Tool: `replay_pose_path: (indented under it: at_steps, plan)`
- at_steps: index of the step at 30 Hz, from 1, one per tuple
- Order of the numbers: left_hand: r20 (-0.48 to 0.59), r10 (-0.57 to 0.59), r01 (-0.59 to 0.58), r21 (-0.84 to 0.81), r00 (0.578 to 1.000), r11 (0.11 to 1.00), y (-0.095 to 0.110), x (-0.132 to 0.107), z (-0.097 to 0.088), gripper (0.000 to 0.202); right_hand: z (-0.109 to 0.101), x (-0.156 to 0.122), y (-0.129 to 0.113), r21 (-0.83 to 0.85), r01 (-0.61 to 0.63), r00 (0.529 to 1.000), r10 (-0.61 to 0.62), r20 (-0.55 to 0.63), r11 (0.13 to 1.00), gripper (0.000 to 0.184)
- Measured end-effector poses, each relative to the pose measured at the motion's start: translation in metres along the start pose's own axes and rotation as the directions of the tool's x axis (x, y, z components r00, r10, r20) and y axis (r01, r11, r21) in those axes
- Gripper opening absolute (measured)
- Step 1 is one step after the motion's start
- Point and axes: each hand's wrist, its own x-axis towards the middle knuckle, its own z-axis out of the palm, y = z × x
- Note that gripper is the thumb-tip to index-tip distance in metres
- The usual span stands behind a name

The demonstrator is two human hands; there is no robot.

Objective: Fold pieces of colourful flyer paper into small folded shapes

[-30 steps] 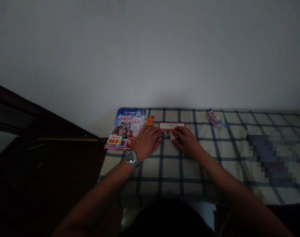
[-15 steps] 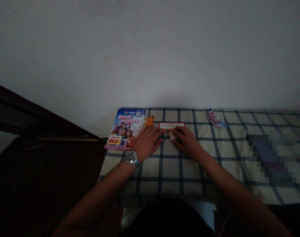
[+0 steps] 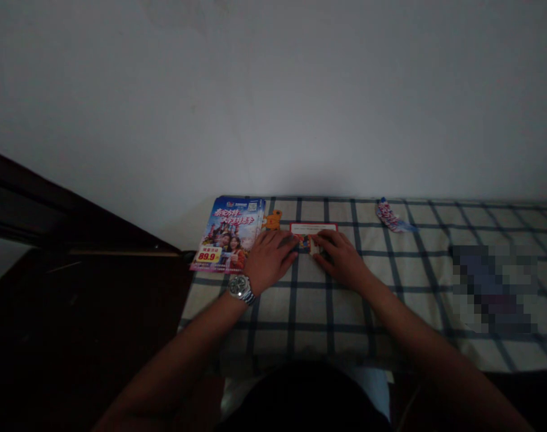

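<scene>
A small red-edged card (image 3: 313, 228) lies on the checked cloth, with a white upper band and a coloured picture below. My left hand (image 3: 272, 257), wearing a metal wristwatch (image 3: 241, 288), has its fingertips on the card's left side. At the card's right side, my right hand (image 3: 342, 257) has thumb and fingers bent together on its lower corner. The fingers of both hands cover parts of the card. Just beyond my left fingers is an orange bear-shaped piece (image 3: 273, 219).
A stack of printed flyers (image 3: 226, 234) lies at the cloth's left end, beside my left hand. To the right are a crumpled blue-and-red wrapper (image 3: 389, 216) and a blurred-out dark object (image 3: 493, 288). The checked cloth (image 3: 313, 306) meets a bare wall (image 3: 300, 108) at the back.
</scene>
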Motion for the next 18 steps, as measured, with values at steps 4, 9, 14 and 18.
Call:
replay_pose_path:
  at_steps: [4, 9, 14, 18]
  plan:
    - [-0.005, -0.008, 0.008, 0.006, 1.0, 1.0, 0.0001, -0.0001, 0.0004, 0.035, 0.0004, 0.0, 0.0004, -0.014, 0.003, 1.0, -0.003, 0.004, 1.0, 0.047]
    - [-0.009, -0.007, 0.007, 0.015, 1.0, 1.0, -0.0002, -0.0004, 0.0013, 0.035, -0.0004, 0.0002, 0.0002, -0.007, 0.007, 1.0, -0.007, 0.002, 1.0, 0.047]
    - [-0.012, -0.007, 0.007, 0.012, 1.0, 1.0, -0.0009, -0.0007, 0.0017, 0.036, -0.0011, 0.0003, -0.0001, -0.008, 0.012, 1.0, -0.012, 0.006, 1.0, 0.047]
    - [-0.005, -0.013, 0.013, 0.013, 1.0, 1.0, -0.0001, -0.0002, 0.0013, 0.037, -0.0004, -0.0001, 0.0005, -0.017, 0.009, 1.0, -0.009, 0.005, 1.0, 0.047]
